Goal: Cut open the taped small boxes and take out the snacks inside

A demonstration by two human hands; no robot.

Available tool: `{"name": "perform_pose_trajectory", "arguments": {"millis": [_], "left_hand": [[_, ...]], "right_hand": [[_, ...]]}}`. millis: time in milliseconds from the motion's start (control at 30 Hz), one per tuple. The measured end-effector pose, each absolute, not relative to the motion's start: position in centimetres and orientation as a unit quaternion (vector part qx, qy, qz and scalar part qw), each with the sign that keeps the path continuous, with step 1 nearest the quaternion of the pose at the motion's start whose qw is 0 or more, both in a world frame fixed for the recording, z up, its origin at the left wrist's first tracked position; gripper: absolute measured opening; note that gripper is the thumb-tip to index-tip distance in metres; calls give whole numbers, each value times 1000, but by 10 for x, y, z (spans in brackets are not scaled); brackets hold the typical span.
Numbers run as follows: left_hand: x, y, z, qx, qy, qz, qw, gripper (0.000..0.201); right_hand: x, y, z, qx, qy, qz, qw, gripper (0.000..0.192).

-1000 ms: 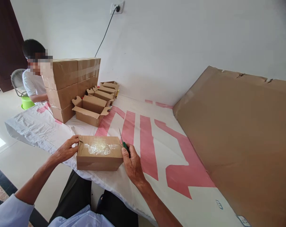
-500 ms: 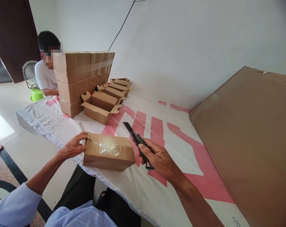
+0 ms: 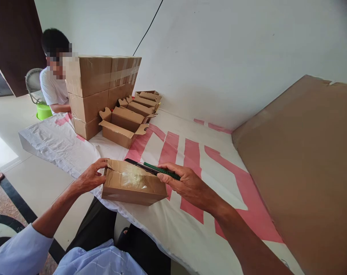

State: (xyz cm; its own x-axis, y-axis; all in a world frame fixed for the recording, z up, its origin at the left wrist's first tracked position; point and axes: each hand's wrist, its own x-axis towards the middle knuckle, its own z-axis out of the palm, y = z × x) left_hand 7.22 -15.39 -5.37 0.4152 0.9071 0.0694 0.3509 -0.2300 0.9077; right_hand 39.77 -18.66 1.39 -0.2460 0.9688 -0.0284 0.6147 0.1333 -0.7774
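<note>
A taped cardboard box [image 3: 133,187] lies near the front edge of the cloth-covered table. My left hand [image 3: 91,176] grips its left end, thumb and fingers closed on the corner. Clear tape shines across the middle of the box's top. My right hand [image 3: 180,181] is wrapped round the dark green handle of a utility knife [image 3: 153,169]. The knife's blade points left over the far part of the box's top; whether it touches the cardboard I cannot tell.
Stacked closed cartons [image 3: 94,95] stand at the back left, with several open boxes [image 3: 119,131] beside them. A person [image 3: 54,86] sits behind the stack. A large cardboard sheet [image 3: 302,164] rises on the right. The table cloth [image 3: 225,187] is white with red print.
My right hand has swung the knife leftward from beside the box's right end to above its top, and the blade lies flatter. My left hand keeps its hold on the box.
</note>
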Motion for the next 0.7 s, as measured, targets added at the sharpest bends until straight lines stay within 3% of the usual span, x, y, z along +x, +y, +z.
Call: {"name": "perform_pose_trajectory", "arguments": {"millis": [400, 700], "left_hand": [[72, -155, -54, 717, 453, 304, 434, 47], [71, -154, -52, 721, 458, 290, 430, 52]], "right_hand": [[377, -179, 23, -504, -741, 392, 208, 39], [367, -172, 38, -465, -803, 315, 196, 30]]}}
